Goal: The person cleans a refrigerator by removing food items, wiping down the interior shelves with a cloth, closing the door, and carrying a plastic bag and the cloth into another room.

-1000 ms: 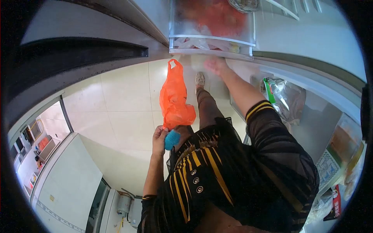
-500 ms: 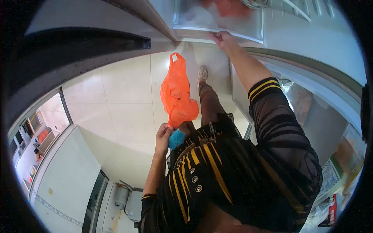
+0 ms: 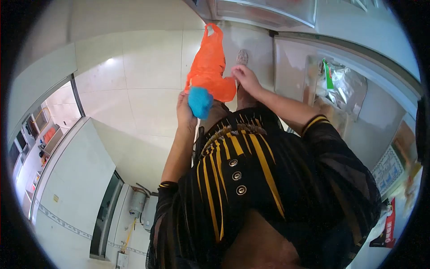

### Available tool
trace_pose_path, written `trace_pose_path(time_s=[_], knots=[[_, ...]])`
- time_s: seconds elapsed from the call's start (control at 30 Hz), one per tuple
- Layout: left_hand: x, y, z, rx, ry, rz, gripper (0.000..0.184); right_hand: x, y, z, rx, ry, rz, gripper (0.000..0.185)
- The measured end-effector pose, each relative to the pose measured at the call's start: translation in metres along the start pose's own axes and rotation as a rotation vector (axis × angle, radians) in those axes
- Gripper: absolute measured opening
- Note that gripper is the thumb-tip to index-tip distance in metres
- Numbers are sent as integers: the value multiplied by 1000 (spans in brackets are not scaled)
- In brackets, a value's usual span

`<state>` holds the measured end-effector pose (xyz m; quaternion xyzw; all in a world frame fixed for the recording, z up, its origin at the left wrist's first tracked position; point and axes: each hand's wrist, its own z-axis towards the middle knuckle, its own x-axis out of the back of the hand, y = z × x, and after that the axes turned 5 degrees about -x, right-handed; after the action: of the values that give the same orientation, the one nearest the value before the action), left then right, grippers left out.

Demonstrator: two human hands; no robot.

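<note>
An orange plastic bag point(image 3: 208, 62) with looped handles hangs in front of my legs. My left hand point(image 3: 186, 110) is closed at the bag's lower end. A fuzzy bright blue cloth or sponge-like piece point(image 3: 200, 103) is held in that hand as well, against the bag. My right hand point(image 3: 247, 80) is at the bag's right edge, its fingers loosely curved and slightly apart. Nothing shows in these fingers, and whether they touch the bag is unclear.
A clear-fronted drawer point(image 3: 268, 13) is at the top, inside what looks like a refrigerator. Its open door point(image 3: 293, 54) on the right holds silvery packages point(image 3: 345, 85) and a red packet point(image 3: 389, 224). Pale floor tiles point(image 3: 152, 62) lie to the left, with a white wall panel point(image 3: 76, 179) beyond.
My right hand has let go of the drawer's front edge and come down to the bag's right side. My left hand has lifted the blue piece and the bag higher in view.
</note>
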<state>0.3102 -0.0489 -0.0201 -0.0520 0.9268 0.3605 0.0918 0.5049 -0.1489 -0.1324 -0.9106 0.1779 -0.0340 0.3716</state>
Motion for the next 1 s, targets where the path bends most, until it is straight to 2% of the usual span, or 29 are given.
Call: trace_pose_path(time_s=[0.07,0.13,0.17,0.2,0.23,0.27,0.33,0.37,0.4,0.43,0.47,0.5,0.57,0.63,0.73,0.8,0.83,0.87,0.9,0.93,0.97,1.0], knots=[[1,11,5,19,65,-100,10,-14,-15,-41,256,-91,-110,26],[-6,20,-3,-70,84,-56,9,-42,-38,-77,259,-249,143,29],[1,12,-4,-110,-42,-33,7,-60,-49,-93,264,-252,141,29],[-4,4,-12,-187,-118,47,6,-78,-57,-108,197,-299,288,27],[-13,-1,-25,-187,-155,47,7,-88,-60,-116,125,-343,436,26],[-22,-3,-33,-189,-197,44,8,-86,-51,-111,131,-341,433,26],[-19,-1,-39,-171,-261,121,6,-73,-27,-97,-70,-143,342,29],[-18,-1,-40,-152,-315,199,6,-60,-41,-100,-120,-85,510,27],[-8,-1,-36,-149,-319,203,6,-48,-57,-101,14,152,436,24],[11,-1,-28,-210,-314,188,7,-32,-32,-80,-3,208,629,23],[25,2,-22,-268,-308,175,10,-10,-49,-81,-49,297,713,23],[32,15,-22,-274,-279,97,13,20,-21,-52,59,333,765,24],[36,45,-24,-314,-232,29,18,61,-85,-60,29,362,844,24],[31,68,-27,-331,-231,17,19,107,-81,-25,254,496,755,24],[23,86,-24,-254,-262,-89,20,164,-83,18,348,629,592,29],[17,92,-21,-169,-260,-257,33,201,-96,39,372,645,552,32],[20,91,-16,-167,-273,-297,44,220,-102,49,365,766,298,36],[14,94,-17,-168,-283,-296,44,240,-108,61,356,882,39,41],[4,96,-19,-185,-218,-259,40,262,-106,81,375,904,37,41],[-5,94,-18,-200,-163,-231,36,288,-97,104,432,960,-126,42],[-9,93,-18,-195,-143,-239,37,310,-92,114,476,1014,-291,44],[-10,91,-19,-189,-120,-245,39,319,-98,109,490,1044,-301,44]])
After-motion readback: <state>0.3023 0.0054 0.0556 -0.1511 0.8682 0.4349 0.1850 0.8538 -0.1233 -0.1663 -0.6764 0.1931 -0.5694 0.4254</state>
